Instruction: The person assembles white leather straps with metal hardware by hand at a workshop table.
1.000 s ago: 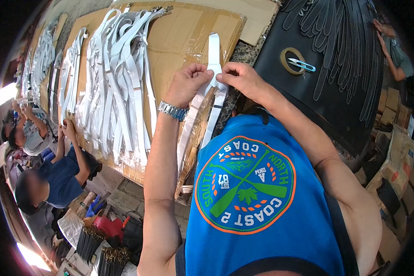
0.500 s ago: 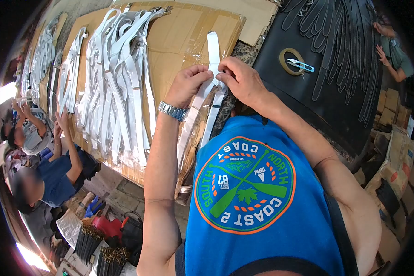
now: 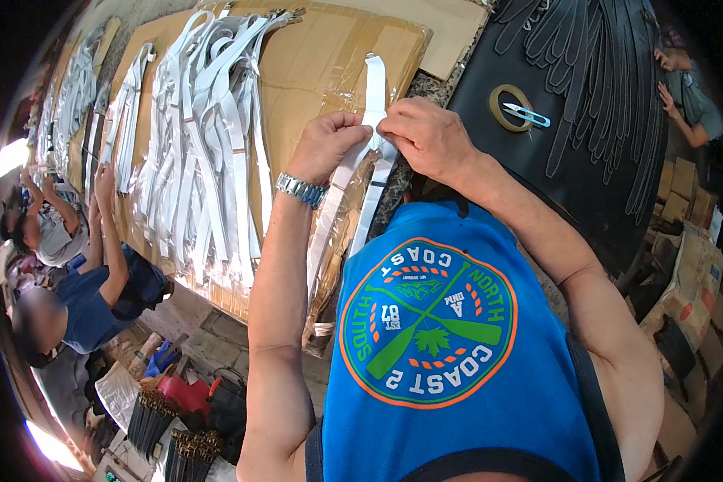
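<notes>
1. Where the white strap (image 3: 375, 84) forks, the fingertips of my left hand (image 3: 325, 149) and right hand (image 3: 430, 140) meet it from opposite sides. The fork sits between them; neither hand is plainly nearer.
2. Long axis: the single broad length runs beyond my fingertips, away from my body, nearly straight. Two narrower tails come back towards me, the left one slanting out below my left fingers, the right one passing below my right.
3. Left fingers: thumb and forefinger are together, clamped on the fork's left edge.
4. Right fingers: bent and bunched, closed on the right edge. The knuckles cover the exact contact; I cannot tell how much strap is gripped.
5. Surroundings: cardboard (image 3: 321, 56) lies beneath and left of the broad length. A pile of white straps (image 3: 209, 145) is well left of my left fingers. The tape roll (image 3: 496, 98) and snips (image 3: 526, 115) lie right of my right fingers, apart from them.
</notes>
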Demonstrator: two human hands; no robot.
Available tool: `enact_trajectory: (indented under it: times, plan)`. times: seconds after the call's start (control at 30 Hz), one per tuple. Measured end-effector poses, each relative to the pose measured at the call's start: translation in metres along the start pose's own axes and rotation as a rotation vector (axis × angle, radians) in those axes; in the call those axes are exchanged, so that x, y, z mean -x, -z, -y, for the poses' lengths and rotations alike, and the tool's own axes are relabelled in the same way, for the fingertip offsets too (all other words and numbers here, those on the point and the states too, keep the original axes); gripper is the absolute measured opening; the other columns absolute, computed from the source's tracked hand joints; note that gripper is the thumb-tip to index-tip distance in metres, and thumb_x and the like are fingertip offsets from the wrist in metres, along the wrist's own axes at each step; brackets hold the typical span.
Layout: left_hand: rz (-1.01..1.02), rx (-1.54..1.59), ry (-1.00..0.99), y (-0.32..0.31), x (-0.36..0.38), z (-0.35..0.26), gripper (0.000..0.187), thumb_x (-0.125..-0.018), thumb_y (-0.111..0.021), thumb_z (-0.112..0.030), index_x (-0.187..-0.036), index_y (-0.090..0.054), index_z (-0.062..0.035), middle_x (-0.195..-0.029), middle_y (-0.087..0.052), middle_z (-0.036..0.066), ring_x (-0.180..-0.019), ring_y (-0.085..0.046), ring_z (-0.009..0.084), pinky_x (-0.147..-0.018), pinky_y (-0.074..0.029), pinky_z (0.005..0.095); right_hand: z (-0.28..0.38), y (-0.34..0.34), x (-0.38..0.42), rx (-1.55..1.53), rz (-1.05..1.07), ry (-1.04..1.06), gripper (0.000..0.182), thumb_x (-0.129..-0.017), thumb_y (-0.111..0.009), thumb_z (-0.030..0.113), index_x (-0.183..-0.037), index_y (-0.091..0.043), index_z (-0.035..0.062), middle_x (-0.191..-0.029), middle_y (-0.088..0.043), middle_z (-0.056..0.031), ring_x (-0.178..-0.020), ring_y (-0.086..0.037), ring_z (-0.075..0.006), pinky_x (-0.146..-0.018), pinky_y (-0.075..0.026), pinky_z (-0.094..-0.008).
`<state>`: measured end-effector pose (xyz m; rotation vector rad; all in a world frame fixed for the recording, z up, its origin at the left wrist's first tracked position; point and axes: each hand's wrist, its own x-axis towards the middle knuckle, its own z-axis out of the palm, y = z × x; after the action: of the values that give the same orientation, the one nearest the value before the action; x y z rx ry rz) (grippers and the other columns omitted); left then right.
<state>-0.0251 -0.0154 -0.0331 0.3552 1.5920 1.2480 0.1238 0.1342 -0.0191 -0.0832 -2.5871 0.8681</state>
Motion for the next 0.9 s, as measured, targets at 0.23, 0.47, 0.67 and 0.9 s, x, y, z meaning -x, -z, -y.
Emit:
enact_trajectory:
  times: [0.23,0.47,0.67,0.9]
  plan:
    - [-0.002,-0.061,-0.030,-0.003,0.004,-0.002,0.021,-0.085,-0.071,-0.013,-0.100,-0.066,0.0008,-0.084,-0.066,0.002,-0.069,-0.058,0.0058,-0.061,-0.046,0.0206,0.005,0.003,-0.003,-0.048,0.061,-0.030,0.009,-0.079,-0.064,0.008,-0.086,-0.059,0.0054,-0.082,-0.058,-0.0092,-0.078,-0.059,-0.0305,-0.067,-0.049,-0.0411]
    - [-0.010,-0.248,-0.074,-0.010,0.014,-0.013,0.020,-0.081,-0.072,-0.012,-0.095,-0.067,0.0018,-0.078,-0.065,0.000,-0.067,-0.055,0.0057,-0.059,-0.045,0.0214,0.004,0.001,-0.004,-0.080,0.078,-0.093,0.010,-0.079,-0.063,0.009,-0.084,-0.055,0.0051,-0.080,-0.058,-0.0102,-0.077,-0.058,-0.0323,-0.066,-0.047,-0.0435]
    - [0.062,-0.126,-0.003,-0.012,0.014,-0.013,0.019,-0.083,-0.072,-0.009,-0.098,-0.068,0.0022,-0.082,-0.067,0.002,-0.069,-0.058,0.0062,-0.060,-0.047,0.0212,0.002,-0.002,0.002,-0.114,0.093,-0.201,0.009,-0.077,-0.063,0.008,-0.082,-0.056,0.0051,-0.076,-0.058,-0.0097,-0.075,-0.060,-0.0303,-0.065,-0.047,-0.0416]
    - [0.108,-0.092,0.025,-0.012,0.012,-0.013,0.024,-0.084,-0.073,-0.014,-0.102,-0.067,0.0012,-0.084,-0.067,0.001,-0.069,-0.057,0.0051,-0.060,-0.044,0.0200,-0.001,0.000,0.003,-0.127,0.118,-0.283,0.008,-0.077,-0.063,0.008,-0.083,-0.057,0.0052,-0.076,-0.058,-0.0097,-0.075,-0.060,-0.0301,-0.064,-0.048,-0.0412]
